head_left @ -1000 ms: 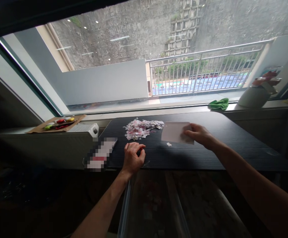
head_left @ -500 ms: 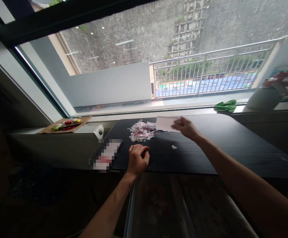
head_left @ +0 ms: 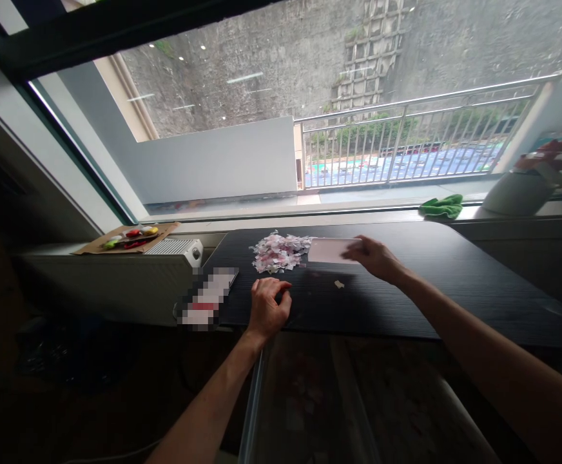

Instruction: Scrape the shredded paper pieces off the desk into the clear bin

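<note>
My right hand [head_left: 374, 258] is closed on the right end of a flat, pale pink card [head_left: 330, 251]. The card's left edge meets the right side of a heap of torn white and pink paper scraps [head_left: 277, 252] on the dark tabletop [head_left: 426, 283]. Near the table's front edge lies my left hand [head_left: 269, 307], just in front of the heap. Its fingers are loosely curled, with a gap between thumb and forefinger and nothing visible in them. One loose paper scrap [head_left: 339, 284] lies apart from the heap, below the card.
A pixelated flat object [head_left: 208, 299] sits at the table's left corner. Behind are a radiator [head_left: 179, 254] with cardboard [head_left: 116, 238] on it, a green cloth [head_left: 442, 206] and a pale spray bottle [head_left: 520, 190] on the sill. Beneath the table's front is a clear bin [head_left: 254, 399].
My right hand has moved slightly right and towards me with the card, which now lies lower against the heap's right side. My left hand has hardly moved.
</note>
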The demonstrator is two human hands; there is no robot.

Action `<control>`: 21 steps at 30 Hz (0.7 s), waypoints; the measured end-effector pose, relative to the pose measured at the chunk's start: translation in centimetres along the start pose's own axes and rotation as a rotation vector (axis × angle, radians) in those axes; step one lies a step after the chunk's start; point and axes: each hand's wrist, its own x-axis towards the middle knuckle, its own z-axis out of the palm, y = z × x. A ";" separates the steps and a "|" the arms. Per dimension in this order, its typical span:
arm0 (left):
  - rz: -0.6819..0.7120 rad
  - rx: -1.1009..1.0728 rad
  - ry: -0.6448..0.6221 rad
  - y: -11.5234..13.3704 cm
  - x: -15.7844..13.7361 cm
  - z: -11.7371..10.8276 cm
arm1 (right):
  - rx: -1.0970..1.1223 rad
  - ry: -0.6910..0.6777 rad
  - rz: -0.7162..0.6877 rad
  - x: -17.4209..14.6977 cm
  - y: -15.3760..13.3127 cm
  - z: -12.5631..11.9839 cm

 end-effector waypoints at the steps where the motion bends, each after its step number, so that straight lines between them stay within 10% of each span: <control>1: 0.000 0.000 0.002 0.0 0.0 0.0 | 0.003 0.015 0.002 0.2 0.0 0.3; 10: -0.033 -0.040 0.002 -0.2 0.1 -0.3 | 0.022 -0.200 0.032 -1.3 -1.7 1.8; 21: -0.057 -0.036 0.024 0.0 0.2 -0.3 | -0.534 0.058 -0.093 -6.2 -4.3 1.5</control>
